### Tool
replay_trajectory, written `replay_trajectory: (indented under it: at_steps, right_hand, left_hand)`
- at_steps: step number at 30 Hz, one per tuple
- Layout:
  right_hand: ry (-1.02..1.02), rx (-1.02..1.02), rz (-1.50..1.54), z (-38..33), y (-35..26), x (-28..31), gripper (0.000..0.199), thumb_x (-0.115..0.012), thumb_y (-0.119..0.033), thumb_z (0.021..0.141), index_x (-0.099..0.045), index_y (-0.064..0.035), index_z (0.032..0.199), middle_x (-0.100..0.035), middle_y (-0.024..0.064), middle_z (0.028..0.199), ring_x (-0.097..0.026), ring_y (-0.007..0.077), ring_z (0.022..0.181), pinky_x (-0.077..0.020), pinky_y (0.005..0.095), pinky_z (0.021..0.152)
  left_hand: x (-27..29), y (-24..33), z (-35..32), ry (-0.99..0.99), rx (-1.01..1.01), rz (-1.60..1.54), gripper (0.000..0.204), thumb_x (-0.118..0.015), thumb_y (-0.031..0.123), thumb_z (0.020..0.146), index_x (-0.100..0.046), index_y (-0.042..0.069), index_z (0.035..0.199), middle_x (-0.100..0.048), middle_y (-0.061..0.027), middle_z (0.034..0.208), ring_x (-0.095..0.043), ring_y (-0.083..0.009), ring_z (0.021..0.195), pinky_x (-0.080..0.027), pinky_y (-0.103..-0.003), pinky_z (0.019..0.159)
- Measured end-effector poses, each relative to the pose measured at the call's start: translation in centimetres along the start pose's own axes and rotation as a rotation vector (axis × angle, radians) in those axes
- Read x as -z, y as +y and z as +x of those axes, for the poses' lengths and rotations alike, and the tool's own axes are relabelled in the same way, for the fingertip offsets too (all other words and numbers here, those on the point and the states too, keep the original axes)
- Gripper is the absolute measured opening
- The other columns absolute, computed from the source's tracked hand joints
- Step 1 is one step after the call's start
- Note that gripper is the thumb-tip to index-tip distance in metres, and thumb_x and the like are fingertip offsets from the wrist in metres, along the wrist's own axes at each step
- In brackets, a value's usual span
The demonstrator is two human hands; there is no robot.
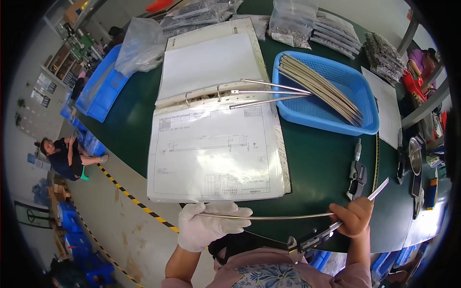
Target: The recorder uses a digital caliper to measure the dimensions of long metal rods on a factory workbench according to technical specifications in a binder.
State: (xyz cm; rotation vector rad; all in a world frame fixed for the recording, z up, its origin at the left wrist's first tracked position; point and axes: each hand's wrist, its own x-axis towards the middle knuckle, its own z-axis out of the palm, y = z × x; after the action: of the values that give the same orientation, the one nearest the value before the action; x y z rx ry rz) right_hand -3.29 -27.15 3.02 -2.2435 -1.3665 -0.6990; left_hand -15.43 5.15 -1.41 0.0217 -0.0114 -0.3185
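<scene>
A long, thin metal rod stretches between my two hands, just past the near table edge. My left hand, in a white glove, is palm up with its fingers stretched beneath the rod's left end, and the thumb is beside that end. My right hand is bare and curled round a digital caliper. The caliper's jaws point down left, and its beam sticks out beyond the fist at upper right. The rod's right end meets the right hand's fingers, which hide its tip.
An open binder with a drawing covers the table's middle. Behind it on the right, a blue basket holds several rods, three reaching over the binder. A micrometer lies at right. Bagged parts line the back; a person sits far left.
</scene>
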Motion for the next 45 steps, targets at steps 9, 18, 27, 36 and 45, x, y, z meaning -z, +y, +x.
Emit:
replay_trajectory:
  at_steps: [9,18,27,36,45]
  right_hand:
    - [-0.014,0.03,0.031,0.2,-0.5,-0.6,0.02,-0.072,-0.019,0.069,-0.067,-0.006,0.084,-0.036,-0.0034,0.049,-0.039,0.0114,0.037,-0.0242,0.0278,0.035]
    - [0.06,0.073,0.009,0.0,-1.2,-1.0,0.018,-0.073,-0.016,0.069,-0.066,-0.0074,0.083,-0.033,-0.0049,0.049,-0.034,0.0093,0.037,-0.021,0.0261,0.035]
    - [0.118,0.044,-0.034,-0.1,-1.1,-0.9,0.021,-0.075,-0.012,0.067,-0.065,-0.0076,0.084,-0.035,-0.005,0.05,-0.034,0.0091,0.037,-0.0205,0.0255,0.036]
    - [0.176,0.046,-0.108,-0.1,-1.4,-1.0,0.022,-0.075,-0.011,0.068,-0.064,-0.0081,0.087,-0.034,-0.0058,0.05,-0.031,0.0087,0.038,-0.0196,0.025,0.037]
    - [0.027,-0.318,0.056,0.2,-0.2,1.2,0.037,-0.078,-0.027,0.062,-0.065,-0.0085,0.091,-0.044,-0.0012,0.054,-0.042,0.016,0.039,-0.0305,0.0281,0.038]
  left_hand:
    - [-1.6,-3.5,3.1,0.018,-0.06,0.552,0.05,-0.031,0.033,0.097,-0.046,-0.009,0.121,-0.047,-0.0292,0.124,-0.051,-0.0368,0.112,-0.041,-0.043,0.096]
    - [-1.6,-7.1,7.5,0.034,0.23,0.874,0.049,-0.031,0.039,0.099,-0.052,-0.001,0.117,-0.057,-0.0039,0.091,-0.05,-0.0095,0.079,-0.04,-0.025,0.076]
    - [-2.8,-7.9,7.7,0.19,0.191,0.739,0.04,-0.037,0.034,0.098,-0.057,0.0,0.099,-0.059,-0.0046,0.082,-0.052,-0.0099,0.073,-0.042,-0.024,0.07]
    - [-3.1,-9.7,8.2,0.453,0.149,0.504,0.027,-0.05,0.023,0.094,-0.058,-0.002,0.1,-0.061,-0.007,0.077,-0.059,-0.0127,0.068,-0.047,-0.025,0.066]
    - [-3.0,-5.5,7.2,0.509,-0.726,1.15,0.028,-0.046,0.024,0.095,-0.056,-0.002,0.092,-0.061,-0.0123,0.073,-0.06,-0.0196,0.064,-0.052,-0.033,0.063]
